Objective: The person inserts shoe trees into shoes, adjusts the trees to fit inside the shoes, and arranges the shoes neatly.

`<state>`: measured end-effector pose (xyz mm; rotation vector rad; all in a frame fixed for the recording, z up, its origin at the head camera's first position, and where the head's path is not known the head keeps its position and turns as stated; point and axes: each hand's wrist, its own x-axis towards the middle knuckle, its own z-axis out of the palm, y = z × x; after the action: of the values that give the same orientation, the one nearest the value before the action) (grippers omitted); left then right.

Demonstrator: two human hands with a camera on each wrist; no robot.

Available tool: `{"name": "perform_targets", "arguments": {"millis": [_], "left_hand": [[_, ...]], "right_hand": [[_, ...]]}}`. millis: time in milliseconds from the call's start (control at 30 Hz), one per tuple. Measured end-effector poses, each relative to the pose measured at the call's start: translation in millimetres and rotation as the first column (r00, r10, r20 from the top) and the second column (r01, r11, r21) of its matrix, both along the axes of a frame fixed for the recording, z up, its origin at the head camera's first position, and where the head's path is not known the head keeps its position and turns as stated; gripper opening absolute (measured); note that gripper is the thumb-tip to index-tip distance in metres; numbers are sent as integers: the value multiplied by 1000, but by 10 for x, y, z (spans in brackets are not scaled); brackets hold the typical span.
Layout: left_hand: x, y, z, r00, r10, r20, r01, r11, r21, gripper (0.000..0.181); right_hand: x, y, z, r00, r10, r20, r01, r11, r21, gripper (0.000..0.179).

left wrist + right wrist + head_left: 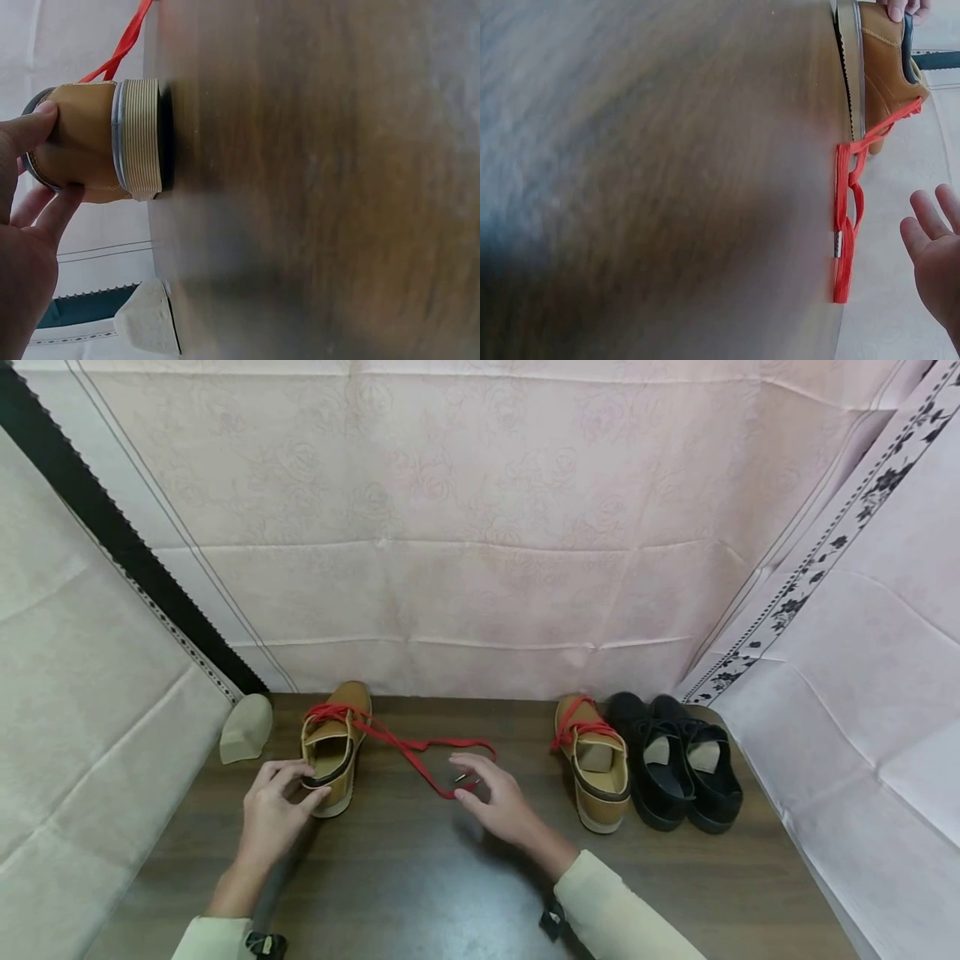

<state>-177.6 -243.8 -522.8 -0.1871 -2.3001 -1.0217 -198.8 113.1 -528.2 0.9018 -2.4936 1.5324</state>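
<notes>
A tan shoe (341, 777) with a red lace stands on the wooden surface at the left, its toe toward the back wall. My left hand (272, 814) grips the collar at its heel; in the left wrist view the thumb (37, 124) and the fingers lie on either side of the heel. The red lace (408, 746) runs out to the right of the shoe and lies loose on the surface. Above its far end hovers my right hand (501, 802), fingers apart and relaxed; the right wrist view has this hand (939, 262) holding nothing, away from the lace.
Another tan shoe (588, 789) with a red lace stands right of centre, a pale insert inside. Beside it is a pair of black shoes (660, 802), also with pale inserts. A loose cream insert (246, 728) stands at the far left. Pale patterned cloth walls (480, 568) enclose the surface.
</notes>
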Motion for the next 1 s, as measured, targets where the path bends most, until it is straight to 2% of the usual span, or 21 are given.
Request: {"name": "perform_targets", "arguments": {"millis": [333,800,1000], "left_hand": [[-20,99,-33,1000,-9,-23,10,1000,4,37],[31,251,-37,996,-46,-74,47,999,7,39],[48,366,-53,994,-71,-80,71,997,-2,41]], "right_hand": [[-25,84,29,999,-28,16,28,999,47,50],[-25,192,49,996,-54,-66,57,997,47,54],[10,254,51,997,-53,-50,55,997,47,52]]}}
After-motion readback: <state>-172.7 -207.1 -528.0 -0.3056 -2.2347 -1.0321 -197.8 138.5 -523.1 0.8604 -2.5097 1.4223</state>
